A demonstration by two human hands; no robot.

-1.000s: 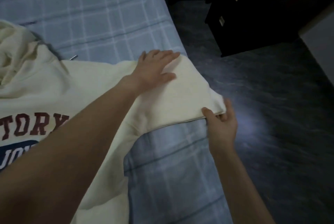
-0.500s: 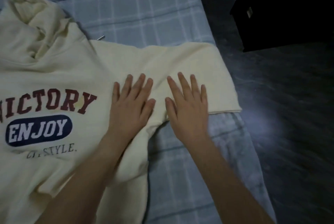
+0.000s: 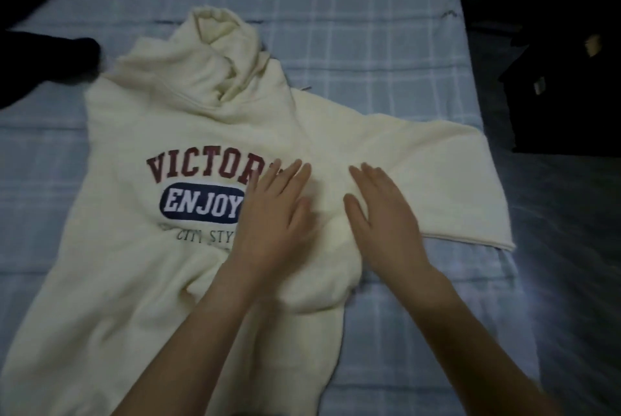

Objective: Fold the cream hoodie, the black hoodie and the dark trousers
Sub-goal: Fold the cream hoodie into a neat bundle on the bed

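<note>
Hands rest flat and open on the cream hoodie (image 3: 188, 133), gripping nothing: left hand (image 3: 268, 214) at the print's edge, right hand (image 3: 379, 214) by the armpit. The garment lies face up on the checked bed (image 3: 369, 29), hood toward 12 o'clock. Its right-side sleeve (image 3: 447, 173) extends toward 3 o'clock, nearer the right hand. Fabric appears thick, soft fleece. A black garment (image 3: 40, 59) lies at 10 o'clock.
</note>
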